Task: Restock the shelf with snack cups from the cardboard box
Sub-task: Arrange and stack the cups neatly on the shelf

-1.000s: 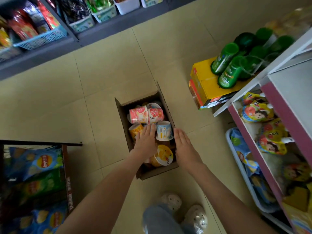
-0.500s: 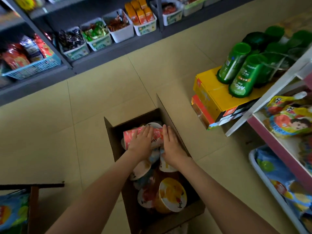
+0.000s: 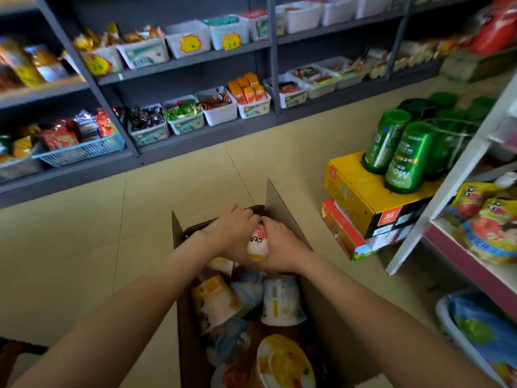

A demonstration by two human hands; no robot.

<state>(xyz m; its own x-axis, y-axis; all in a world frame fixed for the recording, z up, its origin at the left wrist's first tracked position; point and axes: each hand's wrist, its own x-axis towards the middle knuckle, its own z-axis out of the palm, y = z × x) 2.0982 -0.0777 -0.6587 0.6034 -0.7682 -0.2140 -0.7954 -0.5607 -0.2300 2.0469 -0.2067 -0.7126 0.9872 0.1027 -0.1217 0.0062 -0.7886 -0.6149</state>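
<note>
Left hand (image 3: 233, 233) and right hand (image 3: 282, 247), fingers curled, clasp a white, red-and-yellow snack cup (image 3: 257, 243) between them — far end of the cardboard box (image 3: 279, 208).

The left hand (image 3: 235, 233) and right hand (image 3: 282, 247) cover most of the snack cup (image 3: 256, 243) clasped between them, so only a strip of its label shows. The cardboard box (image 3: 282, 204) runs off the bottom edge. At upper right the red packaging (image 3: 495, 26) is smeared with blur. The writing on the yellow price tags (image 3: 190, 43) is too small to read.
</note>
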